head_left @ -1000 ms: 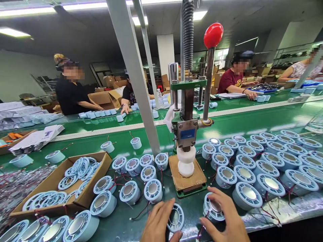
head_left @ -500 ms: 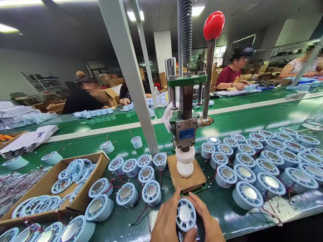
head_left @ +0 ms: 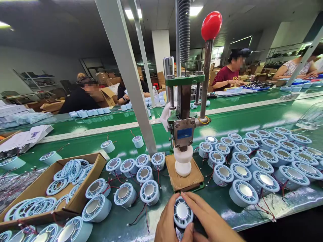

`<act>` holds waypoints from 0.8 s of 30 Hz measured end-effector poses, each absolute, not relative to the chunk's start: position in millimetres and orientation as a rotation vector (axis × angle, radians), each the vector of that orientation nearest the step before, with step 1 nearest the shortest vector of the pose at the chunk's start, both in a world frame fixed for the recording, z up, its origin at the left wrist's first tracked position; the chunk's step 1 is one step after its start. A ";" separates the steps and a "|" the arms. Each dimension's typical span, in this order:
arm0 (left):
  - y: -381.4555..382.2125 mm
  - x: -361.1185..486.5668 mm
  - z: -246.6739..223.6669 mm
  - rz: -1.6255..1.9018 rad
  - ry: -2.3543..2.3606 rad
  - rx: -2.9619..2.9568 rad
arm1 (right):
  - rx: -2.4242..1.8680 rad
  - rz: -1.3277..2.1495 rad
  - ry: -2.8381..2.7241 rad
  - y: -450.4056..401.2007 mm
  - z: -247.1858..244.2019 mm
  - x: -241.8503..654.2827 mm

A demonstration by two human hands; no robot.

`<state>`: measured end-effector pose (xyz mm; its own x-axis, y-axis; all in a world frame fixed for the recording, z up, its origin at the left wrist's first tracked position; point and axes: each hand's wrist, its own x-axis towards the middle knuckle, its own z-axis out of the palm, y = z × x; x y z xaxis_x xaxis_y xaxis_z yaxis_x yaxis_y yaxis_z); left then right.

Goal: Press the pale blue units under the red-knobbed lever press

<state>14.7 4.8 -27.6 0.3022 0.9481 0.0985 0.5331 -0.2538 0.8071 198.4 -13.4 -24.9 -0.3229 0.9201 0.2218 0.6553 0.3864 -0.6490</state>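
Note:
Between my two hands is a round light-blue unit (head_left: 182,211) with a slotted ring and a silver disc on top. My left hand (head_left: 165,218) wraps its left side. My right hand (head_left: 205,216) closes round its right side, with the thumb at the lower edge and the fingertips meeting the left ones at the top. Just beyond my hands stands a hand press (head_left: 185,131) with a red-knobbed lever (head_left: 211,27). Its white round pad (head_left: 183,154) hangs over a white puck (head_left: 183,169) on a cardboard-covered base (head_left: 171,171).
A cardboard box (head_left: 83,191) of loose blue rings lies at left. Several similar wired units (head_left: 148,192) stand left of the press, and many more (head_left: 243,192) at right. A slanted metal post (head_left: 126,74) rises behind. Co-workers (head_left: 228,72) sit across the green bench (head_left: 222,122).
My right hand's fingers have drawn in round the top of the blue unit, and its forearm shows more at lower right. The view has shifted slightly.

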 end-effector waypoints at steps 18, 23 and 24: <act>122.0 74.5 49.9 0.881 0.885 1.698 | -0.986 0.165 -1.549 169.9 328.1 278.1; 111.8 73.4 39.5 0.988 0.922 1.665 | -0.964 0.114 -1.507 102.1 308.2 280.0; 109.7 74.8 37.3 1.021 0.938 1.659 | -0.982 0.065 -1.563 78.8 291.0 273.4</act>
<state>74.8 109.7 37.3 0.3597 0.9106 0.2038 0.1267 -0.2640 0.9562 273.4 78.8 291.0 0.0868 0.6062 0.7905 0.5387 0.6389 -0.5491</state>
